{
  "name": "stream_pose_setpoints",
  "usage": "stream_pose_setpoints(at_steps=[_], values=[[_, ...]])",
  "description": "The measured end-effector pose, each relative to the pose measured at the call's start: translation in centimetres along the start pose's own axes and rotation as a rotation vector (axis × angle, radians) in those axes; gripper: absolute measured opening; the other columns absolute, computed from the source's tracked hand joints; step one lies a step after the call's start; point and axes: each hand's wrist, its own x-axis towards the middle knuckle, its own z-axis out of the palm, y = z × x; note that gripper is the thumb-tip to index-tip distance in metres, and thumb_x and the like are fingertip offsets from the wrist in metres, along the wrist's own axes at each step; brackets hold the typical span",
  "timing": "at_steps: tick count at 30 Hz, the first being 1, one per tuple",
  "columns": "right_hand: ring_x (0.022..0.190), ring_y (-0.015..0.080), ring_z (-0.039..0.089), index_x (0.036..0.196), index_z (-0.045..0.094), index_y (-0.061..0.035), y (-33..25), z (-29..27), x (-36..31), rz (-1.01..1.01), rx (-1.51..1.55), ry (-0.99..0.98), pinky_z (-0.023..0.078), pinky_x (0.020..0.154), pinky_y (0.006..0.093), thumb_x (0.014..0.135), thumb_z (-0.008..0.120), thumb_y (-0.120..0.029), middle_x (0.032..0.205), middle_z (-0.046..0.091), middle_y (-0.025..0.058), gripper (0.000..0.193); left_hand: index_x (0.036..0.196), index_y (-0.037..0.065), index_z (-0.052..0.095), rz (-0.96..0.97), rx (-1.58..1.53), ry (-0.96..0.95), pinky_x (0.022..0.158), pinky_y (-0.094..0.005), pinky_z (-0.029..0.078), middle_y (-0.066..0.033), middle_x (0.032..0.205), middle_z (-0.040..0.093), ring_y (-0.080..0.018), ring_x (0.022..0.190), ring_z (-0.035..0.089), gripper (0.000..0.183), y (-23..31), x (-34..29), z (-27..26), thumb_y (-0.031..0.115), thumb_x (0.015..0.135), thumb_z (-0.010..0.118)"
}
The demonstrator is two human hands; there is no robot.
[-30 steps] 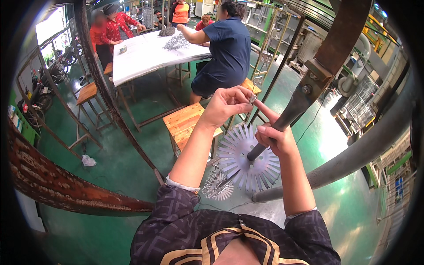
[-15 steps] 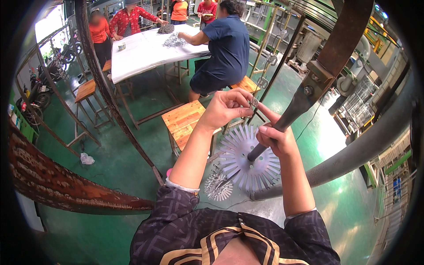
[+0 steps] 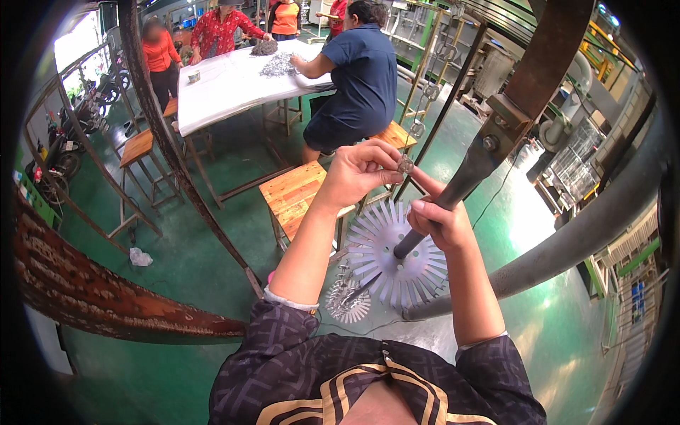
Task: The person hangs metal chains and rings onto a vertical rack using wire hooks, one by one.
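In front of me, my left hand point(image 3: 363, 170) is closed, pinching a small silvery metal piece point(image 3: 405, 166) between thumb and fingertips. The piece's exact kind is too small to make out. My right hand point(image 3: 446, 219) is curled round a dark metal rod point(image 3: 464, 185), its index finger stretched toward the small piece and touching it or nearly so. Lower down, the rod meets a large pale disc point(image 3: 382, 256) with many radial slats. A smaller slatted disc point(image 3: 360, 310), partly covered by small shiny metal bits, lies beneath it to the left.
A rusty curved bar point(image 3: 113, 304) and a thick grey pipe point(image 3: 538, 248) flank me. Beyond my left arm stands a wooden stool point(image 3: 294, 191). Several people are around a white table point(image 3: 219, 99) bearing a silvery pile point(image 3: 280, 65); a person in dark blue point(image 3: 365, 78) sits beside it.
The small metal piece has turned slightly in my left fingertips and now shows a rounder outline. Both my hands stay nearly in place. At the table, the person in patterned red has straightened a little.
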Motion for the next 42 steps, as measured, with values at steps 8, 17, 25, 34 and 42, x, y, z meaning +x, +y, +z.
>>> stream_pose_setpoints(at_steps=[8, 17, 25, 34, 42], values=[[0.04, 0.0064, 0.034, 0.115, 0.049, 0.0109, 0.0, 1.3, 0.5, -0.059, -0.048, 0.212, 0.025, 0.039, 0.0229, 0.08, 0.064, -0.013, 0.05, 0.04, -0.003, 0.045, 0.073, 0.004, 0.066, 0.001, 0.385, 0.024, 0.054, -0.0203, 0.034, 0.0008, 0.082, 0.062, -0.0039, 0.066, 0.048, 0.01, 1.5, -0.4, 0.4, 0.003, 0.066, 0.074], [0.04, 0.0046, 0.034, 0.102, 0.056, 0.008, 0.2, 1.9, 0.6, -0.102, -0.123, 0.354, 0.023, 0.038, 0.0215, 0.079, 0.066, -0.012, 0.052, 0.045, -0.0029, 0.032, 0.073, 0.002, 0.065, 0.042, 0.555, 0.006, 0.063, -0.0268, 0.043, -0.0048, 0.076, 0.063, -0.0154, 0.073, 0.058, 0.01, 2.9, -0.4, 1.4, 0.003, 0.065, 0.072], [0.04, 0.0034, 0.032, 0.095, 0.059, 0.0072, -0.1, 2.4, 0.5, -0.137, -0.165, 0.433, 0.021, 0.039, 0.0217, 0.078, 0.067, -0.01, 0.05, 0.043, -0.0041, 0.025, 0.077, -0.001, 0.065, 0.048, 0.597, -0.044, 0.066, -0.0252, 0.045, -0.0057, 0.082, 0.06, -0.013, 0.077, 0.057, 0.014, 3.1, -0.4, 1.6, -0.008, 0.065, 0.07], [0.039, 0.0034, 0.033, 0.091, 0.06, 0.0064, -0.1, 2.3, 0.1, -0.149, -0.177, 0.458, 0.021, 0.038, 0.0218, 0.078, 0.067, -0.009, 0.049, 0.043, -0.0039, 0.022, 0.078, -0.002, 0.067, -0.053, 0.459, 0.052, 0.07, -0.0267, 0.048, -0.0089, 0.083, 0.063, -0.0138, 0.078, 0.059, 0.017, 2.3, -0.8, 2.1, -0.011, 0.064, 0.069], [0.04, 0.0032, 0.035, 0.088, 0.062, 0.005, -0.3, 2.6, -0.2, -0.14, -0.191, 0.454, 0.022, 0.039, 0.0211, 0.078, 0.067, -0.009, 0.051, 0.046, -0.0032, 0.018, 0.078, -0.002, 0.067, -0.029, 0.535, 0.069, 0.068, -0.026, 0.049, -0.0086, 0.078, 0.064, -0.0143, 0.076, 0.06, 0.018, 2.4, -1.4, 2.2, -0.011, 0.063, 0.069]])
